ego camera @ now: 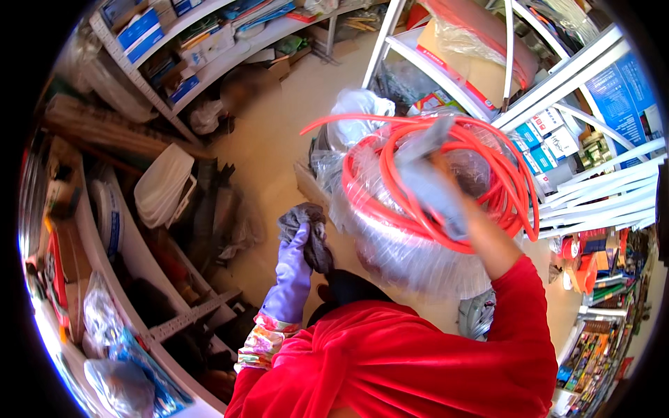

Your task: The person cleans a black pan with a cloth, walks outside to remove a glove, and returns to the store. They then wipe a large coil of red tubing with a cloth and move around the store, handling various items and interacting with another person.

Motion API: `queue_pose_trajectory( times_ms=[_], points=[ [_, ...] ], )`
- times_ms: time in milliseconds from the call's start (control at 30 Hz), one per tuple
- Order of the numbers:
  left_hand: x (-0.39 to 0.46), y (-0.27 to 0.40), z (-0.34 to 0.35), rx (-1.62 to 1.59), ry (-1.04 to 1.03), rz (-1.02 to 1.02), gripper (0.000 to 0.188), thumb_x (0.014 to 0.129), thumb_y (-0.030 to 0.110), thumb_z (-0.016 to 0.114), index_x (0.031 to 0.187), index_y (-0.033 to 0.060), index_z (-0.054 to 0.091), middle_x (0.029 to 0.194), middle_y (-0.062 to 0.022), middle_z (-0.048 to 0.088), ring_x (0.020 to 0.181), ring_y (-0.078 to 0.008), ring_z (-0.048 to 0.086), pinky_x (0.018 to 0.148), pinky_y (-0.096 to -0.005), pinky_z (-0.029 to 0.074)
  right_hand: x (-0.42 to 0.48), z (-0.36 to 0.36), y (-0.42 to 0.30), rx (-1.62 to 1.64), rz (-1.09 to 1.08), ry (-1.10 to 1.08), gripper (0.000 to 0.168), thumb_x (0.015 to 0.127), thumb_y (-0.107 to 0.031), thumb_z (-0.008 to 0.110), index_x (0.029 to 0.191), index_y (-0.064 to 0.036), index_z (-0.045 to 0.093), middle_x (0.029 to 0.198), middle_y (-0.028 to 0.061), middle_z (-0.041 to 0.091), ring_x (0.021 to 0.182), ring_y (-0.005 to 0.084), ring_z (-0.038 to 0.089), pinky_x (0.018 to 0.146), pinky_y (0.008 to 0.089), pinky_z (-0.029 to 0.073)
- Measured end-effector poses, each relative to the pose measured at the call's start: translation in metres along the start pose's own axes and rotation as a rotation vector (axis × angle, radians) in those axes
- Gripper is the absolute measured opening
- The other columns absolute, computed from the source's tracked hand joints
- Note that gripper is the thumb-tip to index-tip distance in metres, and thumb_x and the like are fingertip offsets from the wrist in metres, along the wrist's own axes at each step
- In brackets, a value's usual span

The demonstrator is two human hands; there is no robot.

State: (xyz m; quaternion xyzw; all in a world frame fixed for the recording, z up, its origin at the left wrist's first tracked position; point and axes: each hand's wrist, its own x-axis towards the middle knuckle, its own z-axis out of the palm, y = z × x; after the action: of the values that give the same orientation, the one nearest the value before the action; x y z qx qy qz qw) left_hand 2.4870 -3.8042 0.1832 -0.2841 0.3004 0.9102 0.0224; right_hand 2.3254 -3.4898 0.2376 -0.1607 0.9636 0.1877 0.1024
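Note:
My left hand [297, 245], in a purple glove with a floral cuff, is closed on a dark grey cloth [308, 230] in front of my body. Over a coil of red hose [389, 172] is my right hand [434, 183], blurred, with grey fabric about it that looks like a glove or a cloth; whether its fingers grip the hose cannot be told. The loose loops of hose lie on top of a large roll wrapped in clear plastic film [418, 266]. One free hose end sticks out to the left.
Shelves with boxes [251, 44] stand at the back left, and a low shelf [183, 318] runs along the left. A metal rack [444, 73] with cartons rises behind the coil. White strips [601, 193] jut in from the right. A clear plastic-wrapped item [476, 313] sits by my right arm.

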Motion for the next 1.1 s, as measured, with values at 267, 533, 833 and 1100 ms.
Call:
queue_pose_trajectory(
  times_ms=[267,533,833,1100],
  points=[
    [0.067,0.016,0.023,0.165,-0.001,-0.081,0.034,0.086,0.016,0.068,0.116,0.0031,0.056,0.092,-0.0128,0.066,0.072,-0.0249,0.066,0.062,-0.0367,0.056,0.073,-0.019,-0.058,0.224,-0.037,-0.200,0.080,0.087,-0.047,0.052,0.139,0.009,0.030,0.149,0.0285,0.021,0.141,0.0421,0.010,0.110,0.0616,0.007],
    [0.122,0.068,0.037,0.150,0.089,-0.269,0.029,0.087,0.013,0.066,0.113,0.0037,0.057,0.092,-0.0117,0.067,0.069,-0.0237,0.066,0.059,-0.0355,0.056,0.203,0.060,-0.024,-0.023,0.319,0.254,0.057,0.085,-0.034,0.053,0.123,0.008,0.050,0.130,0.0239,0.048,0.121,0.0351,0.042,0.101,0.0500,0.030],
    [0.213,0.110,0.077,0.426,-0.067,-0.486,0.031,0.087,0.020,0.067,0.111,0.0045,0.055,0.085,-0.0088,0.064,0.058,-0.0188,0.058,0.050,-0.0299,0.050,0.140,0.008,-0.044,0.039,0.191,0.376,0.037,0.082,-0.029,0.057,0.109,-0.004,0.056,0.111,0.0142,0.053,0.106,0.0306,0.050,0.091,0.0486,0.038],
    [0.250,0.099,0.135,0.901,-0.342,-0.346,0.055,0.087,0.040,0.066,0.116,-0.0044,0.052,0.096,-0.0108,0.063,0.076,-0.0197,0.060,0.066,-0.0312,0.051,0.192,-0.020,-0.005,0.284,0.222,0.333,0.023,0.078,-0.016,0.058,0.101,-0.009,0.058,0.109,0.0135,0.052,0.103,0.0319,0.052,0.082,0.0418,0.050]
  ],
)
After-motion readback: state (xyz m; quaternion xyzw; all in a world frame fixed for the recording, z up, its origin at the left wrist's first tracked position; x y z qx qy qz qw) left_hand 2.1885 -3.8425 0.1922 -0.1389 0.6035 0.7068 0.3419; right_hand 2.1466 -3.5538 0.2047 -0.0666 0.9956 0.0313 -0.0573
